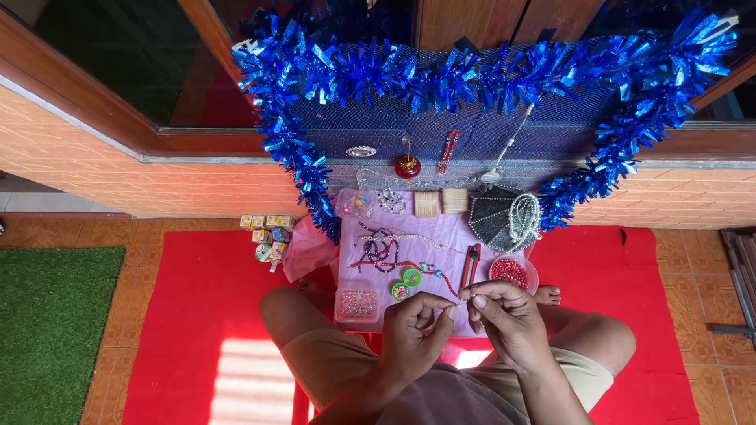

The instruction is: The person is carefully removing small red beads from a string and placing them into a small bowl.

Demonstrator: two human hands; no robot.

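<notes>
The person sits cross-legged on a red mat (197, 315), and both hands meet just above the near edge of a pink cloth (441, 236) spread on the floor. The left hand (416, 327) pinches something very small between thumb and forefinger, and the right hand (504, 319) is likewise pinched shut, its fingertips (478, 301) almost touching the left ones; what lies between them is too small to make out, though a beaded strand (441, 277) of red and coloured beads runs from the cloth up towards the left fingertips, so the pinch seems to be on its end or on a thread. To my eye this is fine threading work, and it would go best with the two pinches kept close together, wrists steady over the lap, and the strand left slack on the cloth so nothing tugs. A pink bowl of red beads (513, 272) sits just beyond the right hand, red-handled pliers (471, 264) lie beside it, and a clear box of beads (357, 304) rests just left of the left hand. Blue tinsel (472, 75) frames a display of finished pieces behind.
</notes>
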